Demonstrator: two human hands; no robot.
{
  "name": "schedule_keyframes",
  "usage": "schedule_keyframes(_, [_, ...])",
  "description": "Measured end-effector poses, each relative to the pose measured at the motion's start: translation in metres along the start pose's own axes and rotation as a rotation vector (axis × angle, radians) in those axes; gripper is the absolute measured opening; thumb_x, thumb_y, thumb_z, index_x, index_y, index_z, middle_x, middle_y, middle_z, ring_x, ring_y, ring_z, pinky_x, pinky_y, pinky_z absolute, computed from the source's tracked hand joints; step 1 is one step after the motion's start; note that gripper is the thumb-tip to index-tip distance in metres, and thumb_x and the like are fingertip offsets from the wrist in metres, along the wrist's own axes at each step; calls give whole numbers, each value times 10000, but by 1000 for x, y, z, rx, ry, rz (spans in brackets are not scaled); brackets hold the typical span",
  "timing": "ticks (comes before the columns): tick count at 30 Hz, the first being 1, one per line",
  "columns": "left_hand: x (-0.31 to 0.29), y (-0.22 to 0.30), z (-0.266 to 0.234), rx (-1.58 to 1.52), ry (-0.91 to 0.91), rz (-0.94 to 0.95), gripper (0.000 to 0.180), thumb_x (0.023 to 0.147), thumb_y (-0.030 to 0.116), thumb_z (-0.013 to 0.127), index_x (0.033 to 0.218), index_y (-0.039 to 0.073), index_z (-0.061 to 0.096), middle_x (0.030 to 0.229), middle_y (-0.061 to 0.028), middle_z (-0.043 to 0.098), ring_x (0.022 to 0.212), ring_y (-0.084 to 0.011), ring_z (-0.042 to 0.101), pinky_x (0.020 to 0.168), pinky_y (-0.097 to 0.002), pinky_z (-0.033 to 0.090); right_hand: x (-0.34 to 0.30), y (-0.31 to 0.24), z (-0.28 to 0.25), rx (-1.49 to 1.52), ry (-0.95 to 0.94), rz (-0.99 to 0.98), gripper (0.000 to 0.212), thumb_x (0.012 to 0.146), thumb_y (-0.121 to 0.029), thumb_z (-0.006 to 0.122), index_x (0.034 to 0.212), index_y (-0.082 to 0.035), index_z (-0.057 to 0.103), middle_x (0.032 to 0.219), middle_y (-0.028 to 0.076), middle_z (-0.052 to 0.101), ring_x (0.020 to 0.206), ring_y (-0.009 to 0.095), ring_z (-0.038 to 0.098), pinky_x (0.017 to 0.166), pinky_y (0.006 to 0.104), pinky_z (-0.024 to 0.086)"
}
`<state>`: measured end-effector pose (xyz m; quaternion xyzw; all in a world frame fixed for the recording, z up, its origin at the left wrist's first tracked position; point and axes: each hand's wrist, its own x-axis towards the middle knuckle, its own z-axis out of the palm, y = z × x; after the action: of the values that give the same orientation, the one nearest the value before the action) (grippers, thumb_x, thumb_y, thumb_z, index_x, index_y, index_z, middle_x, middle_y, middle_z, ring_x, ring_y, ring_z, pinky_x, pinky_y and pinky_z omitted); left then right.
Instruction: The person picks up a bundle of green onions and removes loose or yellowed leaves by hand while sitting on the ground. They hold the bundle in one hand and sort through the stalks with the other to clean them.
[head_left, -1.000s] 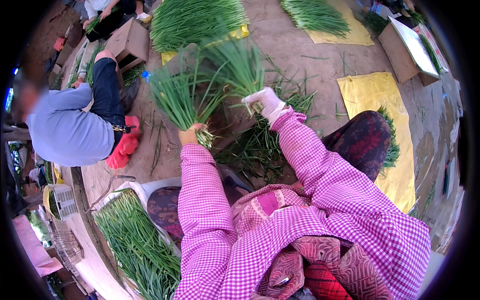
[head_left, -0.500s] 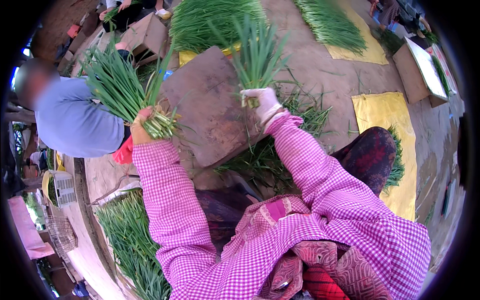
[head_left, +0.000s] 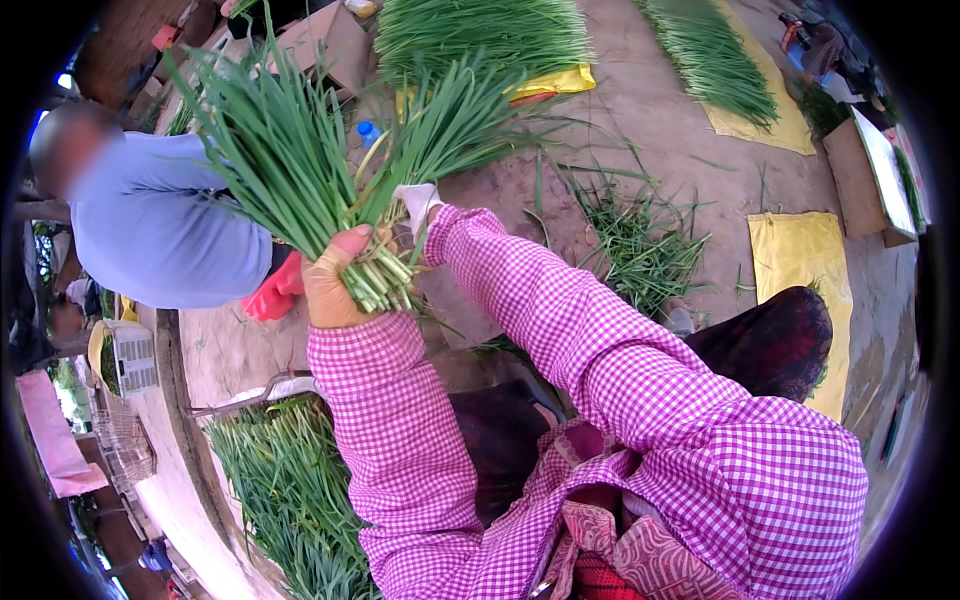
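Observation:
My left hand [head_left: 335, 280] is closed around the stem ends of a thick bunch of garlic chives [head_left: 275, 150], its green leaves fanning up and away. My right hand [head_left: 418, 205], in a whitish glove, is closed on a smaller bunch of chives [head_left: 450, 125]. The two bunches meet at their pale cut ends, just in front of my left thumb. Both are held above a flat brown slab [head_left: 500, 195], which my right forearm and the chives partly cover. The fingers of my right hand are largely hidden behind the stems.
Loose leaves [head_left: 640, 240] litter the ground right of the slab. Chives [head_left: 290, 480] are heaped at lower left, and more [head_left: 480, 40] lie on yellow sheets at the back. A person in a blue-grey top [head_left: 165, 225] sits close on the left. A yellow sheet [head_left: 795, 255] lies at right.
My right hand has moved left with its smaller bunch, bringing it against the bunch in my left hand. The view has shifted slightly, and the slab is more covered.

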<state>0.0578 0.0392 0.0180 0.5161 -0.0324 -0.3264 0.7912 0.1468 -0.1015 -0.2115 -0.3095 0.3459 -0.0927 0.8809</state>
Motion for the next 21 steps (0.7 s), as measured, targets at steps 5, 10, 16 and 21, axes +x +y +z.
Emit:
schedule_keyframes(5, [-1,-15,-9,15,67,82,131,769,63,599,858,-29,574,785,-175,641,607,-254,632,499,-362,550,-90,-39,-10,-322,-186,380,627,847,-499,572,1153,45,506,1234,226,520,1166,314,486,891,492,419])
schedule_keyframes(10, [5,-42,4,119,-1,151,293,705,-57,575,995,-52,537,817,-168,633,593,-258,629,511,-344,554,-184,-85,-96,-666,-416,-295,506,915,-410,491,1190,15,513,1101,119,606,1013,185,575,904,337,429])
schedule_keyframes(16, [-2,-99,33,339,-188,253,742,660,-131,649,1321,40,359,1099,-85,581,935,-192,592,757,-283,521,-254,-136,-80,-164,-496,-696,412,907,-286,544,1182,20,526,1088,61,615,1027,158,554,918,298,415])
schedule_keyframes(21, [2,-128,37,817,-239,597,832,660,-58,712,1364,93,297,1094,-61,592,873,-169,616,764,-277,505,-312,-190,-40,-83,-414,-678,380,867,-233,617,1165,-13,534,1037,46,619,929,137,584,833,292,466])
